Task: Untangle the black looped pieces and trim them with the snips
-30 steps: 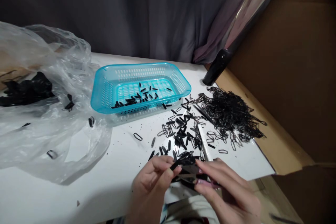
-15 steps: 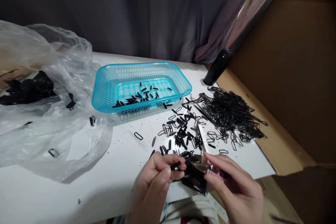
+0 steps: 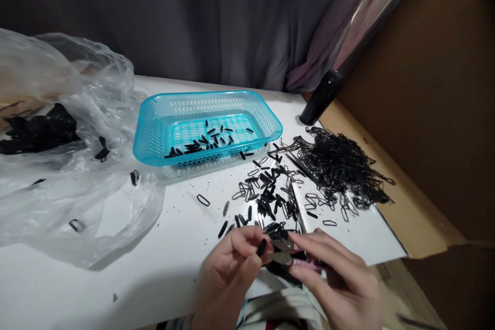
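Between thumb and fingers, my left hand (image 3: 234, 263) pinches a small black piece (image 3: 262, 247). My right hand (image 3: 336, 268) grips small pink-handled snips (image 3: 282, 251), whose metal blades are parted and point left, close to that piece. Under the hands lies a shiny black item (image 3: 284, 272), mostly hidden. Just beyond them, small black oval pieces (image 3: 266, 201) and thin black loops (image 3: 310, 200) are scattered on the white table (image 3: 181, 247). More black pieces lie inside the blue basket (image 3: 154, 157).
A large tangled heap of black loops (image 3: 340, 165) sits at the right, near a black cylinder (image 3: 320, 98) and a cardboard wall (image 3: 433, 87). Clear plastic bags (image 3: 96, 206) cover the left side. A dark curtain (image 3: 174, 20) hangs behind.
The snips have turned and moved left toward my left hand, and their parted blades now show clearly. The black piece in my left hand has tilted more upright.
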A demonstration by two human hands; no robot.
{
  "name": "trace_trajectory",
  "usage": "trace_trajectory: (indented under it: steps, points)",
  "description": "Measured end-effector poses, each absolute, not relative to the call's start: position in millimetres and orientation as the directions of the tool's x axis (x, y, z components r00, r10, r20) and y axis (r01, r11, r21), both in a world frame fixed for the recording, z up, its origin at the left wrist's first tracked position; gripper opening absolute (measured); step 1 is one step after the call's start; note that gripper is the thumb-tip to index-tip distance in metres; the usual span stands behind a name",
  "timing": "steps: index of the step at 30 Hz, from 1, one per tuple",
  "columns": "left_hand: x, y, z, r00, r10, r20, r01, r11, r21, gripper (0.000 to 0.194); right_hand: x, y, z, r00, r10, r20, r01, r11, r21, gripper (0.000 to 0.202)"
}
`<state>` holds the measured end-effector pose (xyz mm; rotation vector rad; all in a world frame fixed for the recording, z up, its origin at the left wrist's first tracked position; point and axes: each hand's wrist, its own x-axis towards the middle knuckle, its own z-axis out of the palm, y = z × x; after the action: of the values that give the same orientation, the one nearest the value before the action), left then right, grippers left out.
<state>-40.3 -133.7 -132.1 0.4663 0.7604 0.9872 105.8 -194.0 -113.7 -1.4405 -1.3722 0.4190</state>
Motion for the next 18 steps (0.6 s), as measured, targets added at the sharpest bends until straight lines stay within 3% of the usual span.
trace_trajectory:
  steps: [10,18]
  points:
    - [-46.5,-128.5,-144.6,0.474,0.856,-0.209,-0.571,0.479,0.667,0.023,102.5,-191.0,-116.7,0.231,0.880,0.415,0.524,0.247,-0.815,0.034]
    - [-46.9,-127.5,-142.5,0.581,0.786,-0.209,-0.554,0.570,0.607,0.025,98.9,-185.3,-110.9,0.266,0.859,0.437,0.517,0.256,-0.817,0.026]
